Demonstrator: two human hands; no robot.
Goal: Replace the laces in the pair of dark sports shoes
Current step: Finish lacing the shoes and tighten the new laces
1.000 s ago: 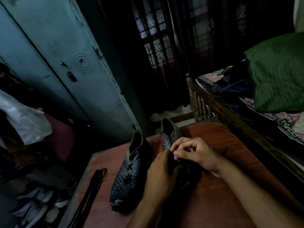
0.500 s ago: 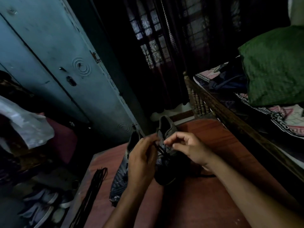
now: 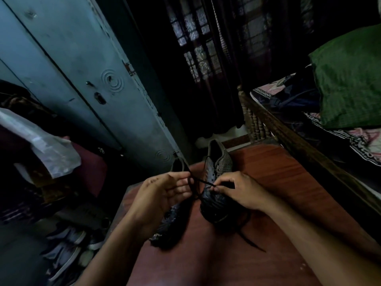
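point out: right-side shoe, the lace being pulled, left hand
right-side shoe [image 3: 221,164]: head view, on its knit side panel near the collar.
lace [image 3: 203,182]: head view, on the taut strand between the hands.
left hand [image 3: 162,195]: head view, on the palm.

1. A bedroom in a home, dimly lit.
2. A bed [image 3: 296,139] with a turned wooden frame stands on the right, carrying a patterned sheet [image 3: 362,141] and a green pillow [image 3: 350,79].
3. A blue-grey metal wardrobe [image 3: 82,69] with a keyhole fills the left.
4. Dark curtains [image 3: 226,69] hang over a grilled window [image 3: 193,48] at the back.
5. Sneakers [image 3: 64,254] lie on the floor at lower left, beside a reddish wooden counter [image 3: 278,172].
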